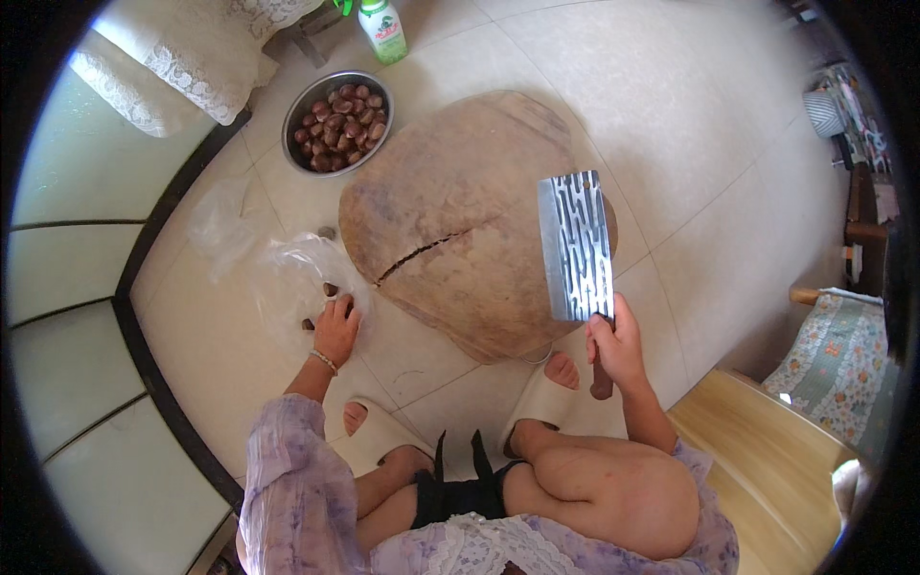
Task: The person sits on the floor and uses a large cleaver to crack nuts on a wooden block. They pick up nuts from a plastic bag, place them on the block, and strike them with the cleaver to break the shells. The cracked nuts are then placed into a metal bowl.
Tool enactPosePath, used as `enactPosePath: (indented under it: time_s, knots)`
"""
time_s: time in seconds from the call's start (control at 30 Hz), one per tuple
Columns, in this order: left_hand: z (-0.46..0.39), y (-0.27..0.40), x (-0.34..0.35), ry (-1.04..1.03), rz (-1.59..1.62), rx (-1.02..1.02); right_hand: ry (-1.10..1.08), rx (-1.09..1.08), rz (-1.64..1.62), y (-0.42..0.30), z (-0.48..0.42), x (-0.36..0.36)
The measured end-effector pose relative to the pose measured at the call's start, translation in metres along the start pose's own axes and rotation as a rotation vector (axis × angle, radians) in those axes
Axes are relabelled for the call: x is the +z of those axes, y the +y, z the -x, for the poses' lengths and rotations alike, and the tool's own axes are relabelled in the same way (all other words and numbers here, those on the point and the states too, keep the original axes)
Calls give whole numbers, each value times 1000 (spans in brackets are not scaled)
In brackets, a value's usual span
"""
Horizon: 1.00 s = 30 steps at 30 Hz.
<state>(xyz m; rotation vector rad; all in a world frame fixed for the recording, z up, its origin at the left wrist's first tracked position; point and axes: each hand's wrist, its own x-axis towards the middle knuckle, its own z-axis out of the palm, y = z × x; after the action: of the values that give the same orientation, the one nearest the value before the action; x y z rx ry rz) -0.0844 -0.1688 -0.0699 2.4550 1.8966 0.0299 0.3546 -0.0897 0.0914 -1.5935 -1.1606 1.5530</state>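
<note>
My right hand (pixel 617 343) grips the dark wooden handle of a cleaver (pixel 577 248); its broad, patterned metal blade lies over the right side of a worn wooden chopping block (pixel 460 215). A long crack runs through the block's left part. My left hand (pixel 338 329) reaches down to a clear plastic bag (pixel 287 287) on the floor, its fingers at a dark brown chestnut piece. Two more chestnut pieces (pixel 330 289) lie on the bag beside those fingers. Behind them, left of the block, stands a metal bowl (pixel 286 147) full of brown chestnuts (pixel 338 128).
A green and white spray bottle (pixel 384 32) stands beyond the bowl. Glass-panelled furniture (pixel 93 280) with a lace cloth (pixel 172 50) borders the left. At lower right are a wooden surface (pixel 762 460) and floral fabric (pixel 830 366). My slippered feet are near the block.
</note>
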Motion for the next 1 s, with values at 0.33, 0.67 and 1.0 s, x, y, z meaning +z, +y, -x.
enactPosePath:
  time_s: [0.33,0.67,1.0]
  knots:
    - [-51,-49,-48,-479,1430,-860,-19,-6,19,0,-2,2]
    - [-88,-56,-121,-216,2085,-442,-6,-7,4,5,-2,0]
    - [-170,135,-95,-58,673,59,-14,-80,278,16,-3,2]
